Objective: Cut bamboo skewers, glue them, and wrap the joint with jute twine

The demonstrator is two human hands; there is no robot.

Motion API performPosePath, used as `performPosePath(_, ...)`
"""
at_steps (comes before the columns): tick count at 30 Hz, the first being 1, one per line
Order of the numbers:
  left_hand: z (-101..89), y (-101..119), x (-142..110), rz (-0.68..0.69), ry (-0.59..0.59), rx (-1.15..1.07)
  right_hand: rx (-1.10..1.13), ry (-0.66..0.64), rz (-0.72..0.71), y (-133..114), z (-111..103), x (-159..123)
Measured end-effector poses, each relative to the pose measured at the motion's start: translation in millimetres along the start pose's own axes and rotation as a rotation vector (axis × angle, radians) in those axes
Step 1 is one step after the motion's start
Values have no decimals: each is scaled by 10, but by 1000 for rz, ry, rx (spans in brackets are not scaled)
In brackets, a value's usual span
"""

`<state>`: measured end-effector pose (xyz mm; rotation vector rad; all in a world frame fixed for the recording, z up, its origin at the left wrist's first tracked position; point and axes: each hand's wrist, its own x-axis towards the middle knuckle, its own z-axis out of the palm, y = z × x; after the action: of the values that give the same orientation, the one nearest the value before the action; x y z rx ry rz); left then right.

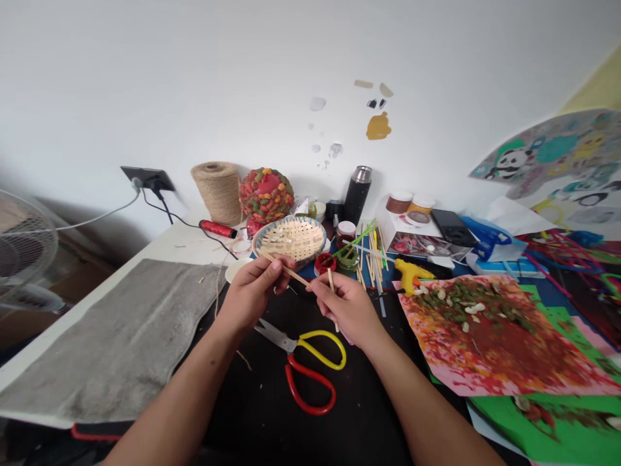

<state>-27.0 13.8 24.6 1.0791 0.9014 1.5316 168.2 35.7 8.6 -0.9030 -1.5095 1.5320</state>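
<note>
My left hand [255, 288] pinches a thin wooden stick [298, 278] between thumb and fingers. The stick slants down to the right, and its other end lies at the closed fingers of my right hand [348, 304]. A second light wooden stick [330, 279] stands nearly upright in my right hand, its lower end showing under the fingers. Below both hands, on the black mat, lie scissors [292, 346] with one yellow and one red handle, blades pointing left. Just behind my hands is a woven basket [310, 243] with a few pale bits in it.
At the back are a twine spool [217, 194], a ball of coloured shells [266, 194] and a black flask [358, 195]. Paint jars [347, 259] and loose sticks [374, 259] stand nearer. To the right lie a yellow glue gun [411, 275] and painted paper [490, 349]; a grey cloth [121, 336] lies left.
</note>
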Motion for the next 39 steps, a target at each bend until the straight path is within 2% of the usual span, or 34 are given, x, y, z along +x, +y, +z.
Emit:
performPosePath(8,-43,-22,-11,-8,-16,48,-95,28,-23,45,-6,-15)
performPosePath(22,-68,-39,-6,-13,-11,62,-90,37,-15,35,-12,-15)
performPosePath(25,-57,-35,2,-12,18,38,-83,45,-5,33,-15,-12)
performPosePath(31,-54,-9,33,31,155,1,-76,58,-24,-15,-34,-2)
performPosePath(34,-85,-9,42,20,160,30,-54,99,-31,-45,-55,1)
performPosePath(39,-105,-16,34,-59,94,126,19,211,-57,-80,-113,21)
